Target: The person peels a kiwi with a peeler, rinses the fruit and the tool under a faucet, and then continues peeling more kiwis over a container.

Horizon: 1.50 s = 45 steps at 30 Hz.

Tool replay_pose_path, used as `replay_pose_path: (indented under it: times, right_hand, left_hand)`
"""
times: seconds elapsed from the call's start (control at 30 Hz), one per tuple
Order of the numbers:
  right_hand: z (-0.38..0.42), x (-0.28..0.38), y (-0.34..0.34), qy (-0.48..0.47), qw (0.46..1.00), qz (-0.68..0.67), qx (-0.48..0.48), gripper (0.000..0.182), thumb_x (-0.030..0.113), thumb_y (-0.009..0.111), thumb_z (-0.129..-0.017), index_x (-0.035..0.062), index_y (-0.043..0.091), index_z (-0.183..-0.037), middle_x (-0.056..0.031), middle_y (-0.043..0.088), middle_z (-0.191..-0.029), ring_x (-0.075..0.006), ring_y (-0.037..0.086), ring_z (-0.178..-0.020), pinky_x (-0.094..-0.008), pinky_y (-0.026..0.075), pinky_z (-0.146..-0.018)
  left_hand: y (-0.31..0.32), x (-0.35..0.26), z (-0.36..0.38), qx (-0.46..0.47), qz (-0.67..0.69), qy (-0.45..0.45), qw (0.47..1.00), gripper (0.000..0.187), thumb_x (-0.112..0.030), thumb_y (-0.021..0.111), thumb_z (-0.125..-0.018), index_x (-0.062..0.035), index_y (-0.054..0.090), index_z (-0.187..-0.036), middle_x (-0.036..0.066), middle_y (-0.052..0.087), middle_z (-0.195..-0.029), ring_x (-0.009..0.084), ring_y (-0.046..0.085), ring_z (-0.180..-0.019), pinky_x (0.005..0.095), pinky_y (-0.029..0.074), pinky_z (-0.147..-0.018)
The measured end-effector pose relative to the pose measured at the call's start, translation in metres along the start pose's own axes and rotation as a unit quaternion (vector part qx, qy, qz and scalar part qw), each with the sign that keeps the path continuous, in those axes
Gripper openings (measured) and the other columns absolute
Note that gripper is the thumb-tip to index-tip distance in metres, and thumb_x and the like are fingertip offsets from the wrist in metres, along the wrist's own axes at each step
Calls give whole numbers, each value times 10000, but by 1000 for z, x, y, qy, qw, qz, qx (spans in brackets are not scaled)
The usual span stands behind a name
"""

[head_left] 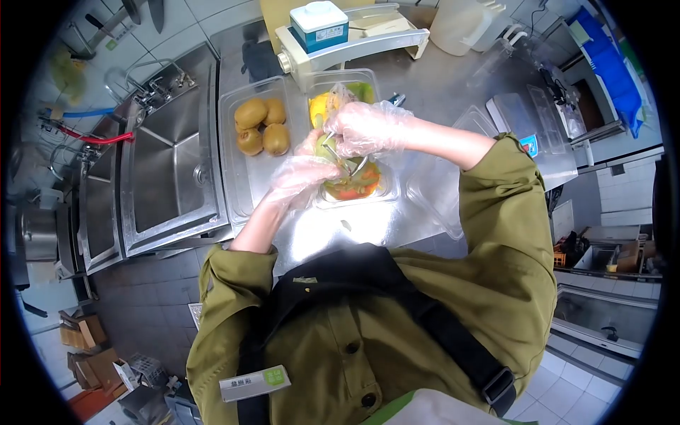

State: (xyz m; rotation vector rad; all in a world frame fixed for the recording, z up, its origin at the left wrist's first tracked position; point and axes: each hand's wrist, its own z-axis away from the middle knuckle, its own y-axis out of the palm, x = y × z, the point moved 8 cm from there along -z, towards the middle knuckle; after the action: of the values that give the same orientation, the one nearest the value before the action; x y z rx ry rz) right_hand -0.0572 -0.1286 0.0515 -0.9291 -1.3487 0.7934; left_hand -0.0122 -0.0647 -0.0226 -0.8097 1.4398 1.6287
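Note:
Both my hands wear clear plastic gloves. In my left hand is a green, partly peeled kiwi, mostly covered by my fingers. My right hand grips a metal peeler against the kiwi; its full shape is hidden. Below the hands stands a clear container with orange and green peelings in it. Just beyond the hands, another clear container holds yellow and green fruit pieces. Left of it, several brown whole kiwis sit in a clear tray.
Steel sinks with taps lie to the left. At the back of the steel counter are a cream stand with a teal-and-white box and a pale plastic jug. Clear lids lie to the right.

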Motion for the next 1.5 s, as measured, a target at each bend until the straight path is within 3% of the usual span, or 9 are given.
replay_pose_path:
  times: [0.4,0.67,1.0,1.17,1.23,1.3,1.37,1.4,1.5]
  right_hand:
    - [14,-70,19,186,979,-39,-76,200,174,498,-812,45,613,-914,-229,607,-823,-406,583,-797,-463,468,-731]
    - [-10,-51,24,209,977,39,-10,147,104,540,-767,51,627,-873,-215,613,-821,-390,597,-803,-435,486,-723]
    - [-399,21,13,23,973,228,-33,290,265,561,-797,-9,631,-862,-194,626,-790,-324,619,-782,-371,492,-706]
    - [-548,-101,126,243,956,150,70,279,274,597,-774,10,645,-849,-179,630,-804,-278,631,-742,-355,499,-659]
    - [-574,-155,144,330,941,64,-44,190,209,599,-747,47,648,-834,-150,643,-822,-272,638,-735,-384,500,-625]
    - [-603,-172,149,254,928,272,25,183,244,602,-737,86,653,-813,-149,648,-766,-297,644,-708,-406,505,-627]
    - [-600,-260,168,390,912,55,-114,202,256,568,-772,83,669,-747,-146,655,-766,-286,654,-715,-414,517,-638]
    - [-618,-196,152,318,921,226,-16,427,484,593,-774,104,684,-947,-212,644,-972,-273,638,-952,-378,520,-798]
    - [-599,-181,140,439,884,157,-31,310,358,571,-810,97,685,-930,-172,655,-976,-282,653,-904,-395,528,-772]
  left_hand:
    - [-6,-31,34,-65,-135,-88,985,547,-94,656,-803,-92,389,-1280,90,521,-1049,144,554,-873,242,485,-742]
    - [-86,-45,59,-93,329,-143,929,479,-447,483,-914,-39,502,-1165,190,576,-1007,230,574,-757,286,520,-652]
    - [-327,-118,83,-42,491,-23,870,495,-470,475,-877,-40,539,-1113,140,572,-1018,236,562,-854,369,505,-729]
    - [-457,-119,87,-91,548,-26,831,343,-403,511,-866,-83,597,-955,111,602,-938,242,564,-831,358,492,-737]
    - [-494,-115,86,-122,552,-33,824,360,-383,468,-902,-60,583,-1011,114,604,-954,251,583,-810,381,494,-787]
    - [-518,-116,86,-127,577,-34,806,357,-347,423,-943,-41,578,-1039,125,602,-991,262,593,-838,403,489,-841]
    - [-535,-115,90,-150,604,-18,783,379,-372,432,-939,-40,580,-1043,143,592,-1021,258,585,-880,392,488,-846]
    - [-541,-113,93,-164,613,-13,773,390,-385,436,-937,-40,581,-1045,153,588,-1037,256,581,-901,387,488,-848]
    - [-554,-120,93,-120,627,-30,769,481,-470,513,-881,-22,577,-1043,156,554,-1052,257,546,-937,362,486,-844]
